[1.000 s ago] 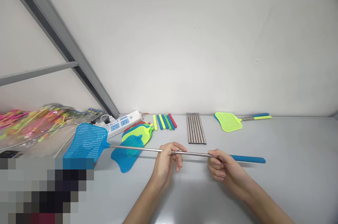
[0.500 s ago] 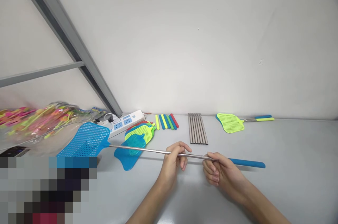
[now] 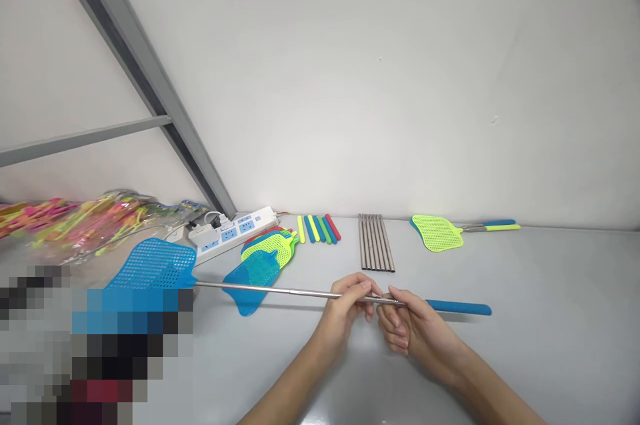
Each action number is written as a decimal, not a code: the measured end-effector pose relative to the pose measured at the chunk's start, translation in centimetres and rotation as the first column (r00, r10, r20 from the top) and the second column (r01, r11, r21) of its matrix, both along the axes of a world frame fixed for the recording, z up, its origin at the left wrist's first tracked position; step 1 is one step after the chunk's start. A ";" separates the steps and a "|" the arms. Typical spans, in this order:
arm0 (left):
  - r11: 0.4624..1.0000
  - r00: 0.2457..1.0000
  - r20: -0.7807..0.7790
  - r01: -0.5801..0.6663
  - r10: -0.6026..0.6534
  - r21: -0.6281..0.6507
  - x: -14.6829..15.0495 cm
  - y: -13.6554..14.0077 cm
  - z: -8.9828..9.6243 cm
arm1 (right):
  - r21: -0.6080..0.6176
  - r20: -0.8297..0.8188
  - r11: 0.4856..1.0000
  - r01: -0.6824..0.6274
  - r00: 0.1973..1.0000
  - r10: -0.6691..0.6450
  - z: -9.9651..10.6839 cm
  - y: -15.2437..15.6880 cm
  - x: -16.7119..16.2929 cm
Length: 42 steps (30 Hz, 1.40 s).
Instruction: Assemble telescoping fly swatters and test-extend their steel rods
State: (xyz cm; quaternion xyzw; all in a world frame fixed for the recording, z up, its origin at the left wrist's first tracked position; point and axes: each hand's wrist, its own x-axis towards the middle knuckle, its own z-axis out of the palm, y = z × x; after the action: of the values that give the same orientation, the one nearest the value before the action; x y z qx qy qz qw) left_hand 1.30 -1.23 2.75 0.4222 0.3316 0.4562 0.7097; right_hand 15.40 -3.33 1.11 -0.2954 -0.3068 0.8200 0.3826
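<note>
A fly swatter point(image 3: 295, 291) with a blue mesh head, a long thin metal rod and a blue grip is held level above the table. My left hand point(image 3: 347, 308) pinches the rod between thumb and fingers, right of its middle. Close beside it, my right hand point(image 3: 413, 325) is closed round the rod just short of the blue grip. Below and behind the rod lie loose swatter heads, a blue one point(image 3: 246, 291) in front of a yellow-green one point(image 3: 275, 248).
Several coloured grips point(image 3: 320, 229) and a row of metal rods point(image 3: 375, 243) lie near the wall. Two swatters point(image 3: 437, 233) lie stacked at the right. A power strip point(image 3: 237, 231) and bagged colourful items point(image 3: 100, 218) are at the left. A blurred patch hides the lower left.
My left hand has slid right along the rod, close to my right hand. The swatter's mesh head and grip have shifted slightly left, and the view has moved a little.
</note>
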 end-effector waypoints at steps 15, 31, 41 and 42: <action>0.929 0.783 0.550 -0.092 0.290 -0.359 2.4 1.8 1.6 | -0.022 -0.227 0.827 0.561 0.803 -0.551 1.3 1.9 -0.1; 0.839 0.580 0.610 -0.306 0.540 -0.450 5.5 8.1 6.8 | -0.305 -0.391 0.548 0.779 0.422 -0.818 7.6 8.9 0.8; 0.835 0.568 0.613 -0.336 0.548 -0.435 4.8 8.5 7.5 | -0.295 -0.399 0.491 0.820 0.361 -0.843 7.9 9.4 0.3; 0.838 0.571 0.615 -0.337 0.545 -0.430 4.8 8.4 7.6 | -0.296 -0.397 0.486 0.822 0.358 -0.845 8.0 9.4 0.3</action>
State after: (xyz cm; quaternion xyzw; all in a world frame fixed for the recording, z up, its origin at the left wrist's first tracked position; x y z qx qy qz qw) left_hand 6.08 7.17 10.36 0.0141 0.1815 0.6982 0.6924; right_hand 15.67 6.11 9.08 -0.1983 0.0132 0.5639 0.8016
